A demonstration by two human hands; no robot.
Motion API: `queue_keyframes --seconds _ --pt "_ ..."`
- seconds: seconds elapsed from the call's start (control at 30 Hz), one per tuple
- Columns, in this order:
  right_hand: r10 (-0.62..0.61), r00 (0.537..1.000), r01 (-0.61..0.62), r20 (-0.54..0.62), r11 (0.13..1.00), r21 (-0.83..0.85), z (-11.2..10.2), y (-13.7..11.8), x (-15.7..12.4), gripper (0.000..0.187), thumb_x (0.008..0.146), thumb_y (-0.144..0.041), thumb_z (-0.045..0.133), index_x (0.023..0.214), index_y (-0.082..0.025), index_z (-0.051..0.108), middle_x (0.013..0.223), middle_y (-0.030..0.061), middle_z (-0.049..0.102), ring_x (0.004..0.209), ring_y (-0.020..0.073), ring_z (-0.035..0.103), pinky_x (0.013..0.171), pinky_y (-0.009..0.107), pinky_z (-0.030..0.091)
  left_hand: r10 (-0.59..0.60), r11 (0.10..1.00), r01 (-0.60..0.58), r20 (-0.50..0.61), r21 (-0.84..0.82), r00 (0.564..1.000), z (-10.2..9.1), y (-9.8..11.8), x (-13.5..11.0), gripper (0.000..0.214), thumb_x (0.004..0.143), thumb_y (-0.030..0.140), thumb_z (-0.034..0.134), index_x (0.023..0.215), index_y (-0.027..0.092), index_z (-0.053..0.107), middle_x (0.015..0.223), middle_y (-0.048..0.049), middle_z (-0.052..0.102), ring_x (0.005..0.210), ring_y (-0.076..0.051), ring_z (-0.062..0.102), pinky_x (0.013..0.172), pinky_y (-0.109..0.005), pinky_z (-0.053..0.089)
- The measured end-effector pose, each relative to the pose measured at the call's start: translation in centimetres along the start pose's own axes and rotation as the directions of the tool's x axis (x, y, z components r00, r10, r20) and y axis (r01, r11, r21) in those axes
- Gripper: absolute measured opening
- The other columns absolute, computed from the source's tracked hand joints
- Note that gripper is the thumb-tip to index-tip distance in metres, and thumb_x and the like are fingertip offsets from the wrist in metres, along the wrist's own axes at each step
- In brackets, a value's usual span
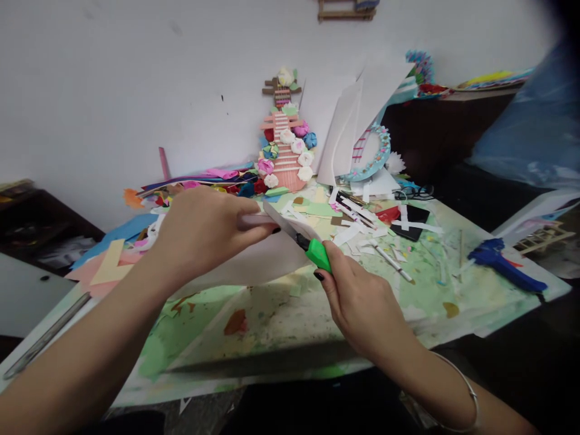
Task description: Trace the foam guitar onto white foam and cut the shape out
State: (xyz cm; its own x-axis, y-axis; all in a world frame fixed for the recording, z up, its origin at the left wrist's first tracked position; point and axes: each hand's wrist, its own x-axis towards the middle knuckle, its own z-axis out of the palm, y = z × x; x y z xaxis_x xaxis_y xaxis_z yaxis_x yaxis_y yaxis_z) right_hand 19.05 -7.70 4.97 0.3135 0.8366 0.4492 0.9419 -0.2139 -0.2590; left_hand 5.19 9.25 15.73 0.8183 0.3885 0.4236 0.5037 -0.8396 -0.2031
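My right hand is closed round the green handle of a utility knife. Its long blade points up and to the left, lying against the edge of a white sheet of paper. With thumb and fingers pinched together, my left hand grips the folded upper edge of that paper, close to the blade tip. The sheet hangs tilted above the table, its lower part reaching down under my left hand. Whether the blade is inside the fold I cannot tell.
Paper scraps and a white pen lie on the paint-stained table. A blue glue gun is at the right, a metal ruler at the left. Behind stand a flower-covered paper craft and a light-blue ring craft.
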Motion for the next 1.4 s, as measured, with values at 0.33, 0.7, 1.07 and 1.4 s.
queue_keyframes --seconds 0.33,0.7,1.07,1.4 --pt "0.039 0.998 -0.037 0.054 0.999 -0.034 -0.8 -0.2 0.4 0.049 0.098 -0.043 0.016 0.134 -0.018 0.038 0.092 0.0150 0.067 0.066 0.0228 0.063 0.052 0.031 0.044 0.010 0.998 -0.008 0.044 -0.054 0.999 -0.1 0.7 0.4 0.032 0.082 0.054 0.049 0.096 0.039 0.073 0.058 -0.0016 0.060 0.057 -0.017 0.051 0.055 -0.030 0.025" --pt "0.031 0.998 -0.026 0.052 0.996 -0.090 -1.1 0.3 -0.3 0.052 0.097 -0.045 0.015 0.133 -0.017 0.040 0.082 0.0128 0.066 0.056 0.0208 0.060 0.044 0.029 0.037 0.030 0.999 -0.029 0.034 -0.032 0.999 0.3 0.4 0.6 0.033 0.082 0.056 0.048 0.083 0.034 0.073 0.057 -0.0018 0.059 0.057 -0.018 0.050 0.054 -0.031 0.022" --pt "0.026 0.998 -0.020 0.062 0.994 -0.104 -1.4 0.9 -1.1 0.051 0.098 -0.044 0.016 0.134 -0.016 0.039 0.081 0.0113 0.066 0.059 0.0216 0.062 0.046 0.029 0.039 0.038 0.996 -0.037 0.009 -0.083 0.999 0.5 0.3 0.6 0.038 0.081 0.056 0.050 0.062 0.025 0.062 0.049 -0.0003 0.046 0.051 -0.014 0.038 0.056 -0.030 0.018" --pt "0.019 0.997 -0.009 0.070 0.989 -0.145 -1.0 1.5 -2.0 0.047 0.099 -0.042 0.015 0.132 -0.015 0.035 0.081 0.0073 0.067 0.060 0.0212 0.065 0.048 0.029 0.040 0.080 0.997 -0.080 -0.014 0.008 0.997 0.5 0.6 0.7 0.047 0.082 0.060 0.047 0.058 0.021 0.059 0.047 0.0010 0.044 0.048 -0.012 0.037 0.053 -0.028 0.019"
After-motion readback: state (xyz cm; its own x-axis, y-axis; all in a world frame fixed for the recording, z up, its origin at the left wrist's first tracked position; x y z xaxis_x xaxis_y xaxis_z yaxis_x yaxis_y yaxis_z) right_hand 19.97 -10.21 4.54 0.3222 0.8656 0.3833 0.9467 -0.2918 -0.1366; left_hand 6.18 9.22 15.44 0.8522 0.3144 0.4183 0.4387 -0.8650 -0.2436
